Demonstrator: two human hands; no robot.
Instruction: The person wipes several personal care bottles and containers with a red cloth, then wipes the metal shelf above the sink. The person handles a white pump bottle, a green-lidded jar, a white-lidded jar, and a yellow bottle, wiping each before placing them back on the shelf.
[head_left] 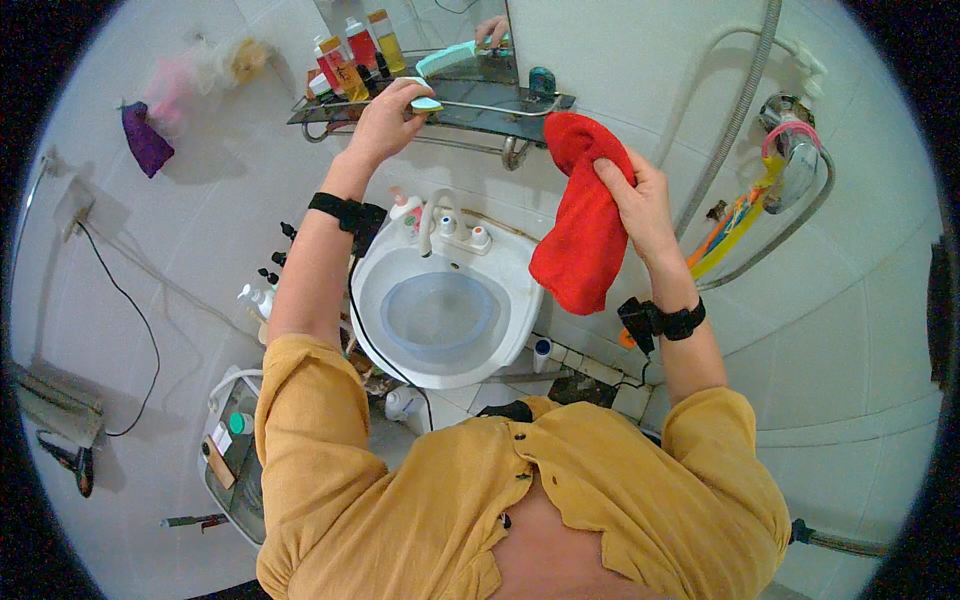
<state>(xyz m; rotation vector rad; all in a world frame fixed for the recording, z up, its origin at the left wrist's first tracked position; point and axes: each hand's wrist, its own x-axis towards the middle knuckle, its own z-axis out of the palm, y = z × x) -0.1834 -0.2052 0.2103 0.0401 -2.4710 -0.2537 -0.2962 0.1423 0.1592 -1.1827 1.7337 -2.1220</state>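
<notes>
My left hand (385, 120) is raised to the dark glass shelf (490, 122) under the mirror. Its fingers close round a small light-blue and yellow item (426, 104), mostly covered by the hand, so its kind is unclear. From my right hand (640, 200) hangs a red cloth (583, 235), pinched near its upper right edge between thumb and fingers. The cloth hangs beside the shelf's right end, above the basin's right rim. Below and between my arms is the white washbasin (525, 312), with a translucent bluish plastic bowl (440, 312) in it.
Bottles (387, 42) crowd the shelf's left end. A curved faucet (432, 215) rises behind the bowl. At right, a shower hose (735, 110) and mixer (795, 160) are on the wall. A tray (225, 480) stands lower left. A purple pouch (147, 140) hangs on the left wall.
</notes>
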